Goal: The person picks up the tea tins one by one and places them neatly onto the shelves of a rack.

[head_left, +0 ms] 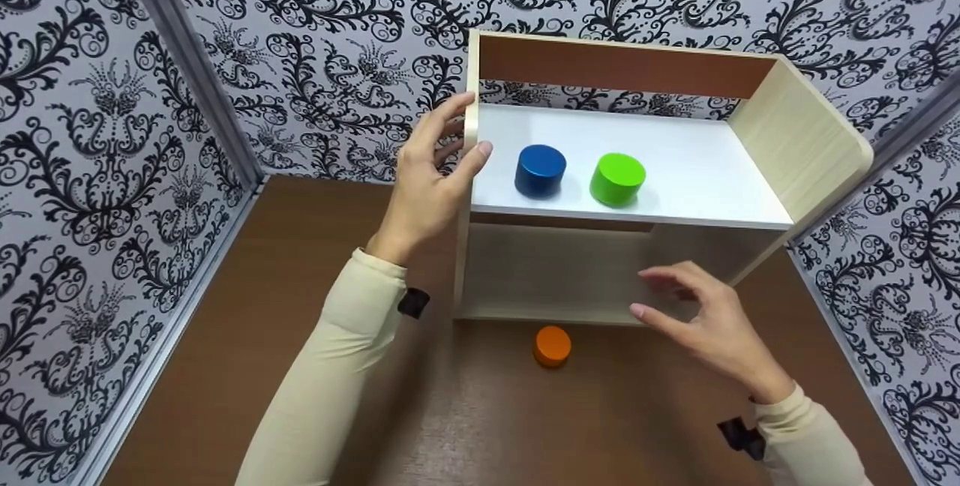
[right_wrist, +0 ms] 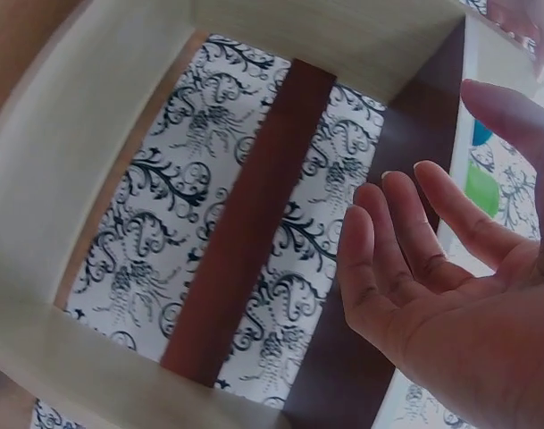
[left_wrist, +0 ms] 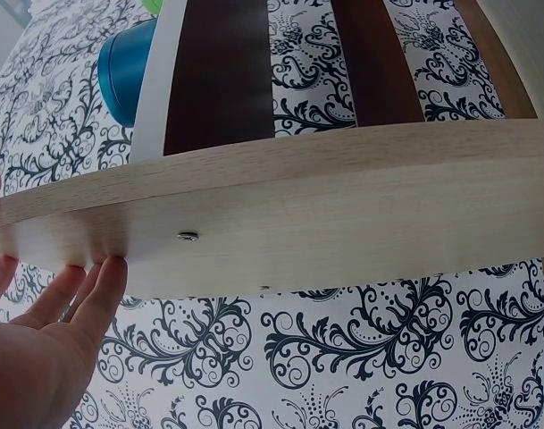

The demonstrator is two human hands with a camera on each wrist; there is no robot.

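A small wooden shelf unit [head_left: 795,148] with a white shelf board stands on a brown surface. My left hand [head_left: 427,178] grips the edge of its left side panel [left_wrist: 361,206], fingertips against the outer face and thumb at the front edge. On the white board sit a blue cylinder [head_left: 540,171] and, to its right, a light green cylinder [head_left: 617,180]. My right hand [head_left: 705,321] hangs in front of the lower compartment, fingers loosely bent, holding nothing. An orange cylinder [head_left: 552,346] lies in front of the unit, left of my right hand.
Walls with black and white scroll patterns [head_left: 322,43] rise behind and on both sides. Grey metal profiles [head_left: 195,58] run along the corners. A reddish-brown strip [right_wrist: 254,214] crosses the unit's open back.
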